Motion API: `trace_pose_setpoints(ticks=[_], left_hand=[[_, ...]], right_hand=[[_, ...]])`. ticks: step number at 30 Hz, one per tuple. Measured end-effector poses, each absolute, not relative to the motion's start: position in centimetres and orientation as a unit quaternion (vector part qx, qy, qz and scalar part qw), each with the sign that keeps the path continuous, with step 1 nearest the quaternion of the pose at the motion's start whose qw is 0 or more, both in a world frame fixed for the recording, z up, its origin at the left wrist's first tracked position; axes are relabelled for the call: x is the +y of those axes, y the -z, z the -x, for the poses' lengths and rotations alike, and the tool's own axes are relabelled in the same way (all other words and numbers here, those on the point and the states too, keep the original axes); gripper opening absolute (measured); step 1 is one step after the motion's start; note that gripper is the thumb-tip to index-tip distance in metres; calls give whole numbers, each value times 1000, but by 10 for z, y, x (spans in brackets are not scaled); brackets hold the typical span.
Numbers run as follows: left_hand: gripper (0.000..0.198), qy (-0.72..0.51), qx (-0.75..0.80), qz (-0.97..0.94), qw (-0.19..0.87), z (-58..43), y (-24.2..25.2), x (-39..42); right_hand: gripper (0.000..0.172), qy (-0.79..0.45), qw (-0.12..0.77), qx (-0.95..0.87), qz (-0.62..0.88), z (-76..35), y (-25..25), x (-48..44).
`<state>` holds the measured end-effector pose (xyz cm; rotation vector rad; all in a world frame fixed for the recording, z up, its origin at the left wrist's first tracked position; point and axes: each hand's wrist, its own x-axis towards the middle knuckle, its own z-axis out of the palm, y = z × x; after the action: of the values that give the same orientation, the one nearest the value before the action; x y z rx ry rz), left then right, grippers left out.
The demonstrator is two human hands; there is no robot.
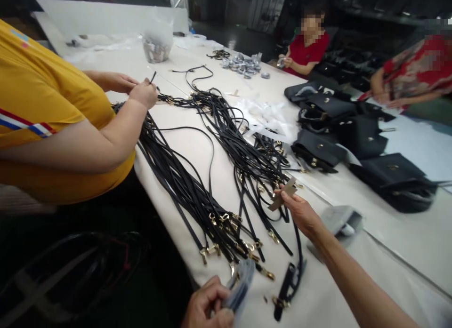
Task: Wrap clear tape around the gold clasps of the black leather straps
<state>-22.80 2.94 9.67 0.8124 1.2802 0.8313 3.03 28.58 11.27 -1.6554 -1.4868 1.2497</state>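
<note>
At the lower edge of the head view, my left hand (pixel 208 305) is closed round a curved, grey-wrapped bundle (pixel 243 282), partly blurred. My right hand (pixel 304 216) pinches a flat brown card strip (pixel 283 195) over the strap pile. Long black straps (pixel 180 184) with gold clasps lie heaped across the table, their ends close to my left hand. Between my hands rests a short black strap piece (pixel 290 283) with a gold buckle. Beside my right forearm is a grey wrapped item (pixel 341 224), partly behind the arm.
A person in a yellow shirt (pixel 52 125) stands at the table's left, hands over the straps. Black bags (pixel 391 177) line the right side, near clear plastic (pixel 268 116). Small grey bundles (pixel 243 64) and a filled plastic bag (pixel 157 48) sit farther back. Two people are across the table.
</note>
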Motion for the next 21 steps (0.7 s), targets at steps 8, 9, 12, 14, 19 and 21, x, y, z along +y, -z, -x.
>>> trace_pose_setpoints(ticks=[8, 9, 12, 14, 19, 21], left_hand=[[47, -409, 541, -208, 705, 140, -130, 8], [45, -409, 534, -192, 715, 128, -131, 4], [42, -410, 524, -177, 725, 93, -130, -5], [40, -411, 530, -188, 718, 72, -129, -9], [41, -414, 506, -220, 724, 30, -126, -16], [44, -413, 482, -204, 745, 19, -126, -18]], right_hand=[[34, -412, 173, -620, 645, -134, -119, 143], [31, -407, 148, -622, 652, -146, -119, 128], [29, -369, 75, -618, 690, -186, -118, 89], [35, -328, 43, -611, 719, -211, -117, 68], [25, -287, 36, -593, 752, -255, -114, 31], [10, -292, 56, -579, 759, -264, -116, 21]])
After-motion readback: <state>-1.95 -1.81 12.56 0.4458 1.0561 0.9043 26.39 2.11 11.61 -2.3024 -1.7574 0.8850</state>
